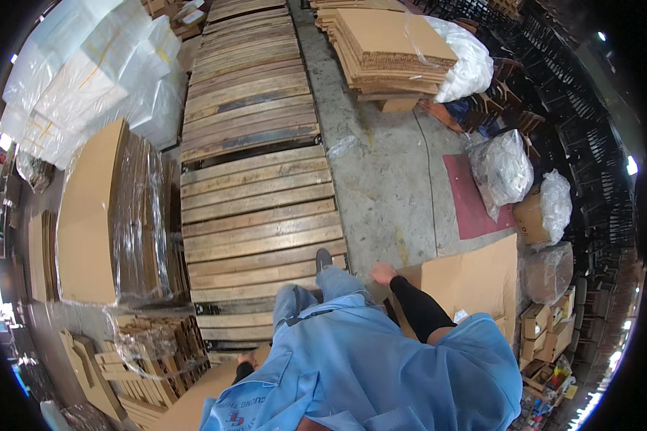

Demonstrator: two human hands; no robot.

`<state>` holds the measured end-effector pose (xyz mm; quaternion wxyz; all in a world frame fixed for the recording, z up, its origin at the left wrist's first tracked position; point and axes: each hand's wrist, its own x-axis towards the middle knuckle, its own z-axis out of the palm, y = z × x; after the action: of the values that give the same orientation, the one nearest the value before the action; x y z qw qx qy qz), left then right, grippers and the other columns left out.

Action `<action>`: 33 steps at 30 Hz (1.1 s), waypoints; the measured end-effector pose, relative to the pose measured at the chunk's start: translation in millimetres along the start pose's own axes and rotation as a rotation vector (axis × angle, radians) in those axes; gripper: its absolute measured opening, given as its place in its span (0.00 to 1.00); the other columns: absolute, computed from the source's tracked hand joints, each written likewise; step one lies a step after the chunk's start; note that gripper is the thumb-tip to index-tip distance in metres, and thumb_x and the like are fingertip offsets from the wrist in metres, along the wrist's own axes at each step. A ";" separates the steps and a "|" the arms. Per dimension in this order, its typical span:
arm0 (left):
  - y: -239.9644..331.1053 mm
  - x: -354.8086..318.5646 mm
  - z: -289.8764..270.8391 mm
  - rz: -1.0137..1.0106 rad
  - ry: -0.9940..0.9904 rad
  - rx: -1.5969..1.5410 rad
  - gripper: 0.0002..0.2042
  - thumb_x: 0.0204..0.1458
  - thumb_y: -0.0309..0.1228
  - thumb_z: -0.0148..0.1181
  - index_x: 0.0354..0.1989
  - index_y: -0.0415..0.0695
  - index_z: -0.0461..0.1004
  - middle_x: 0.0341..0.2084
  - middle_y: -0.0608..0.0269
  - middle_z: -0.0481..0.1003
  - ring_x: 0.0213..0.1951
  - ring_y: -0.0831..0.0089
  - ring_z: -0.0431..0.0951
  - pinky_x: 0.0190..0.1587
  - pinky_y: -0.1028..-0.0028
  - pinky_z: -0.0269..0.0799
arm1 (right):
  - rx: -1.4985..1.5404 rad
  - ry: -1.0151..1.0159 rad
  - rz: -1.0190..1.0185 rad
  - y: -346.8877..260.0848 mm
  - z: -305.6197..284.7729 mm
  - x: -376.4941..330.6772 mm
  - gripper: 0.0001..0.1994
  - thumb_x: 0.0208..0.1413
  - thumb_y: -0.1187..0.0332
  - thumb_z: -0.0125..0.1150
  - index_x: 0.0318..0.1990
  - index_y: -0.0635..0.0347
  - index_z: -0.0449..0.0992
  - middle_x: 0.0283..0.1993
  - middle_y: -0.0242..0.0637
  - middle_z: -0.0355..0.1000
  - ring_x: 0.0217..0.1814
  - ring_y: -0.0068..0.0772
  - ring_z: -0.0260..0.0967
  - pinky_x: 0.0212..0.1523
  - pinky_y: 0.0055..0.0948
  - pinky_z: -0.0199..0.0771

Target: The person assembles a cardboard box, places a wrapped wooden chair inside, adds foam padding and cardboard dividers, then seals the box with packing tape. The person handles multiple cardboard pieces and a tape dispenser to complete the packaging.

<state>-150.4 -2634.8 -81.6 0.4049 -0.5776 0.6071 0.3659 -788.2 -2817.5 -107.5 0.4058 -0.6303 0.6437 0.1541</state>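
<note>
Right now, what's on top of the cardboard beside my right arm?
A small white patch shows on the cardboard, too small to identify. Your black sleeve and blue shirt cover part of it, so anything behind them can't be seen.

Long brown slatted wood platform [255, 179] up ctr. L of it: tall tan film-wrapped cardboard stack [86, 223]; behind that, big white film-wrapped blocks [86, 79]. R: grey concrete floor [381, 179] w/ dark-red rectangular mat [471, 215], clear bulging plastic bag [502, 169] partly over it. Nr R: flat tan cardboard sheet [482, 276].
</note>
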 end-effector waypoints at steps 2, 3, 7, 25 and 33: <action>-1.8 -7.8 -48.3 -0.136 -0.012 -0.339 0.21 0.51 0.37 0.67 0.50 0.38 0.76 0.38 0.47 0.81 0.42 0.51 0.81 0.40 0.56 0.74 | 0.094 0.324 -0.129 -10.0 -80.8 51.8 0.22 0.62 0.53 0.55 0.50 0.64 0.79 0.54 0.54 0.76 0.55 0.55 0.73 0.56 0.50 0.72; -1.2 -0.2 -82.2 -0.213 0.017 -0.554 0.21 0.51 0.36 0.66 0.51 0.38 0.75 0.37 0.48 0.81 0.41 0.53 0.80 0.39 0.57 0.74 | -0.081 0.449 -0.239 -11.0 -122.6 81.0 0.21 0.62 0.54 0.55 0.49 0.64 0.79 0.55 0.52 0.76 0.57 0.55 0.72 0.57 0.49 0.71; 2.2 57.8 -222.6 -0.312 0.159 -1.163 0.23 0.54 0.34 0.65 0.56 0.38 0.70 0.34 0.54 0.79 0.35 0.60 0.80 0.31 0.63 0.71 | 0.086 0.611 -0.148 -56.7 -273.5 198.2 0.20 0.63 0.56 0.53 0.48 0.65 0.79 0.54 0.51 0.76 0.60 0.55 0.69 0.59 0.48 0.69; -21.3 403.3 -1057.7 0.277 0.690 -1.163 0.20 0.61 0.27 0.58 0.59 0.29 0.66 0.39 0.59 0.79 0.38 0.72 0.78 0.42 0.72 0.74 | 1.725 0.692 0.326 -85.4 -549.6 453.4 0.12 0.61 0.59 0.61 0.35 0.60 0.74 0.26 0.34 0.71 0.24 0.33 0.71 0.23 0.36 0.72; -7.9 455.6 -1140.2 0.221 0.418 -0.991 0.04 0.61 0.30 0.57 0.41 0.48 0.71 0.22 0.64 0.74 0.24 0.75 0.73 0.22 0.71 0.67 | 2.145 1.341 0.543 0.2 -767.0 615.4 0.22 0.57 0.59 0.68 0.54 0.62 0.74 0.38 0.36 0.73 0.31 0.30 0.71 0.27 0.36 0.75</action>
<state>-223.4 -3859.7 -37.0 -0.0857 -0.6922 0.4868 0.5259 -963.9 -3784.3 -70.4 0.2617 0.2045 0.6284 -0.7034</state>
